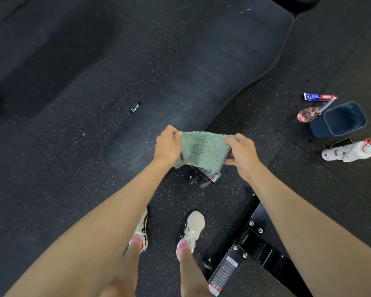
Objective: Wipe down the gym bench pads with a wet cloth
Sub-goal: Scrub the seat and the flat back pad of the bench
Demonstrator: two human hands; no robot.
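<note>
Forearms outstretched, left hand [167,146] and right hand [242,153] in pinch grips on opposite edges of green cloth [201,151]

Your left shoe [142,229], an off-white lace-up sneaker, carries dark stripes along its side; your right shoe [194,226] is the same colour with a plain toe. Pink socks [183,249] show above both collars. Your legs [190,275], forearms [124,211], left hand [168,144] and right hand [241,152] are bare.
</note>
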